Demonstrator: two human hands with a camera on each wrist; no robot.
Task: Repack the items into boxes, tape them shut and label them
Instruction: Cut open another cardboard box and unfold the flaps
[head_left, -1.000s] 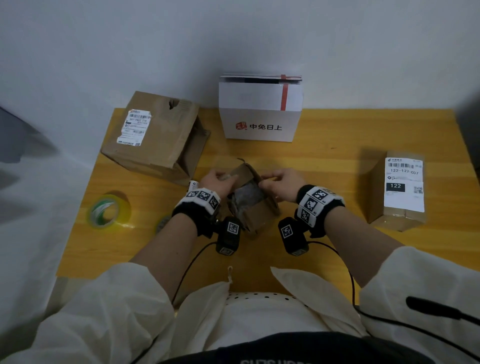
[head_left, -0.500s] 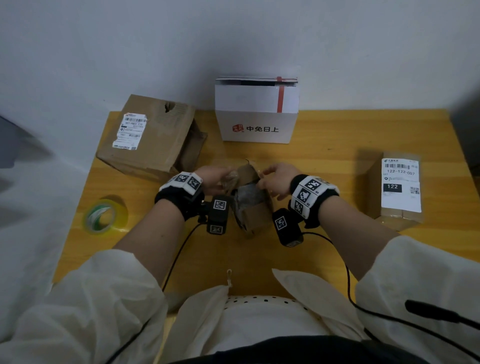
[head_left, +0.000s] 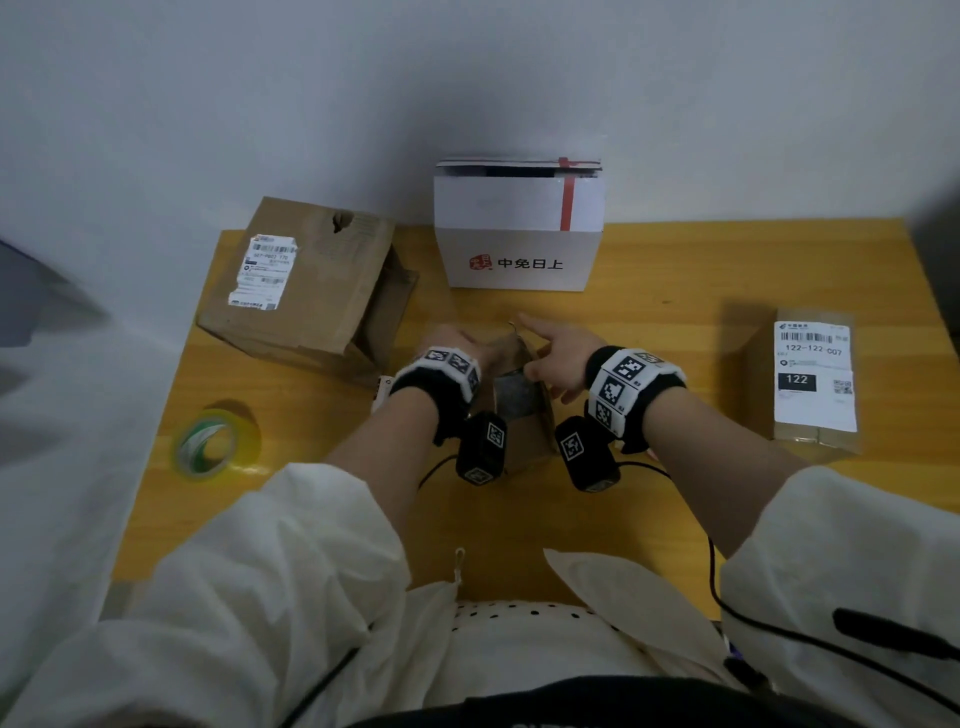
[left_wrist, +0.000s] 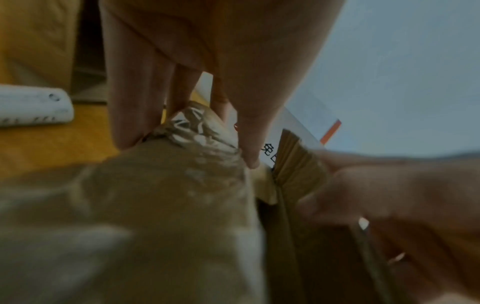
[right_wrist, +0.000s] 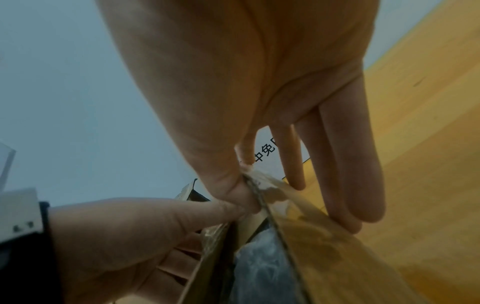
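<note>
- The small cardboard box sits mid-table, toward its near edge, flaps up, a grey wrapped item inside.
- The left hand grips the left flap; the right hand pinches the right flap, other fingers straight, probably spreading the flaps for packing.

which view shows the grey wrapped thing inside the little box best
The right wrist view: it looks straight down between the small box's flaps at the grey wrapped item. The head view shows it small between both hands. The left wrist view shows only blurred cardboard.
</note>
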